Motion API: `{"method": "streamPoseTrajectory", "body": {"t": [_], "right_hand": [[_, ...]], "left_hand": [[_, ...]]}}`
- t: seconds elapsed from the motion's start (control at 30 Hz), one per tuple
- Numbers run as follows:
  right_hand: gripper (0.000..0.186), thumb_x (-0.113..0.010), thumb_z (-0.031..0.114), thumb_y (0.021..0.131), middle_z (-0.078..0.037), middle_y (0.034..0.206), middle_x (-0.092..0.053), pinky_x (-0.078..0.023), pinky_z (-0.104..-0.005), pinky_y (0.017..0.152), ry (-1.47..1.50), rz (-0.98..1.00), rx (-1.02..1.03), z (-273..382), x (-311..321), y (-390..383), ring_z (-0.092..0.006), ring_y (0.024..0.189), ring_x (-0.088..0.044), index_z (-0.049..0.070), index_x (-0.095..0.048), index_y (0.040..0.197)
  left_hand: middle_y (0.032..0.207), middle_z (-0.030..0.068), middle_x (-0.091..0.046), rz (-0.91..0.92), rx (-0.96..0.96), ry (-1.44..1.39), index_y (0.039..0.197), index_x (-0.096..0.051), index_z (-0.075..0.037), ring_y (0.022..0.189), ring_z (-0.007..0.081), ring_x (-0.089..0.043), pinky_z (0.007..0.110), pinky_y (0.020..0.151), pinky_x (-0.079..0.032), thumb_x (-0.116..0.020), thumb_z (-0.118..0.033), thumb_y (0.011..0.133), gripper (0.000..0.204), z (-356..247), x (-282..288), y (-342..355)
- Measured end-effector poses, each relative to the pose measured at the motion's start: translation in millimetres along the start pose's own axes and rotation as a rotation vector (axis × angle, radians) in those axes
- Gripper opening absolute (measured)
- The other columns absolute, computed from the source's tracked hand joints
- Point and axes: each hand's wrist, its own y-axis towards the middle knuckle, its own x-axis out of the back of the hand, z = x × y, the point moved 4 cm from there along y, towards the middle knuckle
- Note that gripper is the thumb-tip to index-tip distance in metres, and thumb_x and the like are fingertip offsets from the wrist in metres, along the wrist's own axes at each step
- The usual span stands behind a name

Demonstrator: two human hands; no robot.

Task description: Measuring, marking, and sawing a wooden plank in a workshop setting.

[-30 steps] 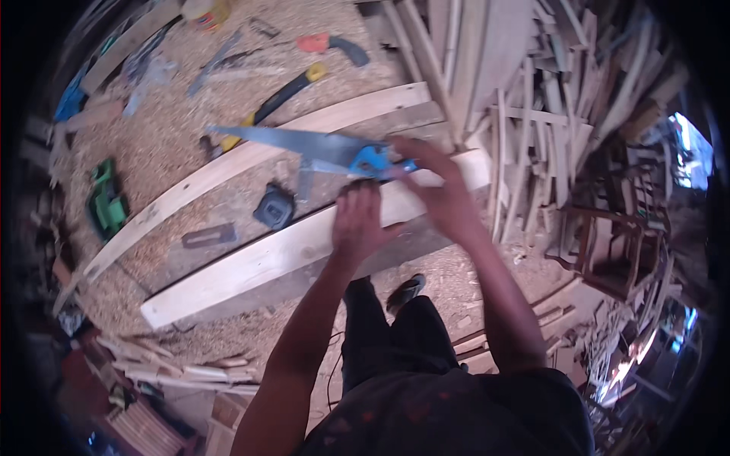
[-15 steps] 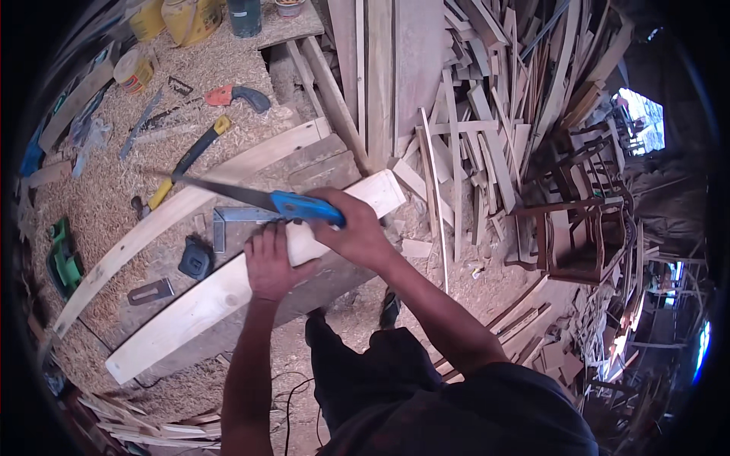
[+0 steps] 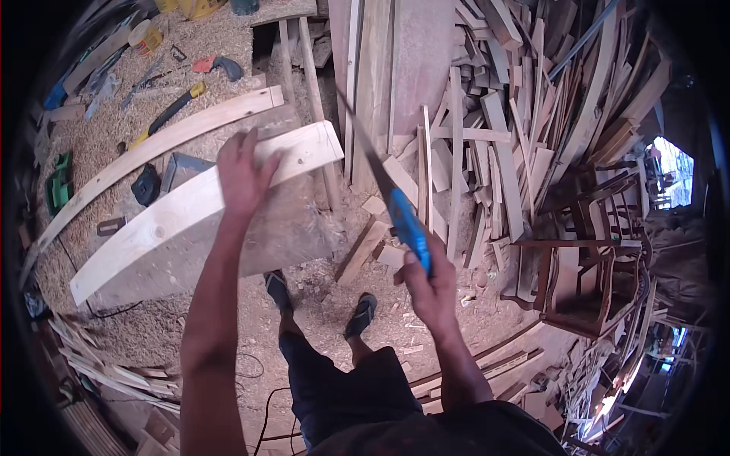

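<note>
My right hand [image 3: 432, 292] grips the blue handle of a handsaw [image 3: 409, 224], whose dark, blurred blade points up and away to the right of the bench. My left hand [image 3: 245, 175] lies over a pale wooden board [image 3: 171, 216], fingers stretched and thumb spread apart. That board slants across the bench, its squared end toward the right. Beyond it lies a curved wooden piece [image 3: 156, 150]. A metal square [image 3: 181, 166] is partly under the board's far edge, with a dark tape measure [image 3: 146, 185] beside it.
Sawdust covers the bench [image 3: 99, 137], where a yellow-and-black handled tool [image 3: 169, 112], an orange-and-black handled saw [image 3: 217, 67] and a green tool [image 3: 59, 182] lie. Offcuts [image 3: 487, 152] pile at the right, near a wooden chair frame [image 3: 582, 281]. A cable [image 3: 266, 418] trails on the floor.
The saw has swung from over the board to the right, its blade now pointing away. My left hand has shifted along the board toward its squared end. The whole view has shifted.
</note>
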Motion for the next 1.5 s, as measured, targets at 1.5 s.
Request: {"method": "streamPoseTrajectory", "body": {"t": [1.5], "right_hand": [[0.046, -0.054, 0.028, 0.117, 0.002, 0.071, -0.059, -0.039, -0.0278, 0.053, -0.037, -0.007, -0.013, -118.6, 13.7, -5.6, -0.0043, 0.057, -0.051, -0.001, -0.066, 0.151]], "left_hand": [[0.148, 0.0151, -0.060, 0.041, 0.289, 0.186, 0.123, -0.070, -0.010, 0.143, 0.0339, -0.052, 0.055, 0.124, -0.032, -0.070, -0.067, 0.097, 0.063, -61.9, -116.5, 48.6]]}}
